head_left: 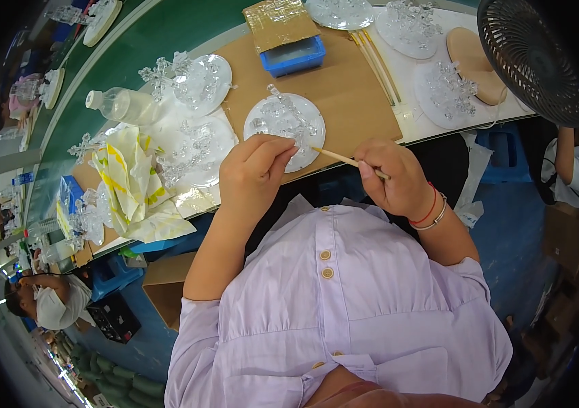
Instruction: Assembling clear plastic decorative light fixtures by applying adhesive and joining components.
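Observation:
In my right hand (pixel 391 178) is a thin wooden stick (pixel 336 156), held between thumb and fingers. Its narrow tip points left, over the edge of a round white plate (pixel 312 158). My left hand (pixel 257 168) is closed in a pinch at the near left side of that plate. Whatever its fingertips hold is too small to make out. On the plate lie clear plastic pieces (pixel 283 119), one of them long and slanting. The plate rests on a brown cardboard sheet (pixel 245 88).
Beyond the plate stands a blue tub (pixel 294 60) partly covered by cardboard (pixel 277 26). Thin sticks (pixel 379 68) lie to its right. More round plates with clear pieces (pixel 202 81) flank the cardboard. A bottle (pixel 123 105) and crumpled paper (pixel 130 180) are left; a black fan (pixel 533 61) is right.

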Demonstrator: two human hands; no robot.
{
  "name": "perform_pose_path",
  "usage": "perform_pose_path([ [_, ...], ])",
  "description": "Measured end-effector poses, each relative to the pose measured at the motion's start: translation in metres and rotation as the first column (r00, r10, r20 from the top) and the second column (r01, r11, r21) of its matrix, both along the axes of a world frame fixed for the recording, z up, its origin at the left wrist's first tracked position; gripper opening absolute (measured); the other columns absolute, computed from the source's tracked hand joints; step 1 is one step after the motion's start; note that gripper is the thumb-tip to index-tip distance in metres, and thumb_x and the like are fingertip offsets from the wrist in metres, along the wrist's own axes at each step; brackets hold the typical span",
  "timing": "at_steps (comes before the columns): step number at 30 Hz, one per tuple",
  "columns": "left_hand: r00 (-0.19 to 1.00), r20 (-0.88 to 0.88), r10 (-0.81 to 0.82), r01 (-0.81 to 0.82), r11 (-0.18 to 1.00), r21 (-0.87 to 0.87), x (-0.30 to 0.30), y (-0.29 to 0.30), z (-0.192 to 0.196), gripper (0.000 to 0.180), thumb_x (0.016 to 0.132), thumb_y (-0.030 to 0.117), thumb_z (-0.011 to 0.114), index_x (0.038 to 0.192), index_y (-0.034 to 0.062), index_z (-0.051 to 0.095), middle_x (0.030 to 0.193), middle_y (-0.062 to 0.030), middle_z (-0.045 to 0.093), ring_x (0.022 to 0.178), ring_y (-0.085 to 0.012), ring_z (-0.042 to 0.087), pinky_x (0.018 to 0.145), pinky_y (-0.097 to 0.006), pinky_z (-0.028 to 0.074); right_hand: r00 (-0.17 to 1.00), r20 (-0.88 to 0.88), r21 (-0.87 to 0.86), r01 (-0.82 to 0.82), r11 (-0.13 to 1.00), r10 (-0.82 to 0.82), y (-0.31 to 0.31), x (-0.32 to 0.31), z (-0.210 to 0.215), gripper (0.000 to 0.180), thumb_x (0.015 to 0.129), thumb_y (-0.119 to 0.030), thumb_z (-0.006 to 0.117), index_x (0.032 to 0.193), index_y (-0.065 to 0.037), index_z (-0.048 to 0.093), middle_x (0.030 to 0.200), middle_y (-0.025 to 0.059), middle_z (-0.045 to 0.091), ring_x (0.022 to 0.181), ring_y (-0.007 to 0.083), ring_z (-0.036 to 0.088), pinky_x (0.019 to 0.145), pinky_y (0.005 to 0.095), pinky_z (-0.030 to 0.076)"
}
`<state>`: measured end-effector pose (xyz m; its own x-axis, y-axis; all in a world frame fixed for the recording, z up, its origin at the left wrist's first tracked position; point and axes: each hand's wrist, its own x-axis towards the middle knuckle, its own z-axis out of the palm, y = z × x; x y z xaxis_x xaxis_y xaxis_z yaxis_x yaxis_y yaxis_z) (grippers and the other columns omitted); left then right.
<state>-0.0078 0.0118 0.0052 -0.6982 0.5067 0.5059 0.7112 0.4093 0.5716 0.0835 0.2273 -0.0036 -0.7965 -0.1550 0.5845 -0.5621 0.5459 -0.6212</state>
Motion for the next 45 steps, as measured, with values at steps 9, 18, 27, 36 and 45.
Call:
perform_pose_path([
  [9,1.0,0.009,-0.019,0.019,1.0,0.003,-0.001,0.0,0.002,0.01,0.074,0.003,0.075,0.082,0.005,0.069,0.078,-0.0067,0.067,0.068,-0.0231,0.065,0.058,-0.03,0.051,0.995,0.016,0.019,0.095,0.995,-0.095,0.005,-0.013,0.004,0.009,0.089,0.003,0.055,0.095,0.0,0.048,0.084,0.0146,0.06,0.066,0.028,0.058,0.06,0.033,0.047],
  [18,1.0,0.018,-0.015,0.015,1.0,0.002,-0.002,0.0,0.001,0.01,0.074,0.005,0.076,0.082,0.0055,0.069,0.078,-0.0065,0.067,0.069,-0.023,0.065,0.058,-0.031,0.05,0.995,-0.031,0.044,0.097,0.994,-0.096,0.003,-0.014,0.0,0.008,0.088,0.003,0.055,0.094,0.0,0.049,0.083,0.0148,0.06,0.066,0.0293,0.059,0.06,0.0332,0.048],
  [27,1.0,-0.007,-0.013,0.013,1.0,0.001,-0.003,0.0,0.0,0.01,0.074,0.005,0.076,0.081,0.0057,0.069,0.078,-0.006,0.067,0.068,-0.0227,0.065,0.058,-0.031,0.05,0.999,-0.028,0.081,0.02,0.996,-0.018,-0.014,0.008,0.004,0.014,0.082,0.006,0.058,0.092,0.0,0.051,0.084,0.0143,0.06,0.068,0.0303,0.061,0.061,0.0352,0.051],
  [36,1.0,0.009,-0.017,0.017,1.0,0.003,-0.002,-0.001,-0.001,0.01,0.074,0.004,0.075,0.082,0.0059,0.069,0.078,-0.0064,0.067,0.069,-0.0232,0.065,0.059,-0.031,0.051,1.0,-0.016,0.069,0.023,0.997,-0.022,-0.016,0.005,0.006,0.011,0.084,0.004,0.057,0.091,-0.001,0.05,0.083,0.0133,0.059,0.067,0.0298,0.06,0.06,0.035,0.05],
  [45,0.999,0.02,-0.027,0.027,0.999,-0.024,-0.002,-0.001,0.002,0.013,0.073,0.002,0.075,0.084,0.005,0.069,0.08,-0.0074,0.067,0.071,-0.0243,0.065,0.061,-0.032,0.051,0.99,0.026,-0.002,0.138,0.99,-0.138,0.007,-0.026,0.005,0.007,0.088,0.002,0.054,0.092,-0.001,0.049,0.08,0.0134,0.058,0.064,0.0281,0.056,0.06,0.0317,0.047],
])
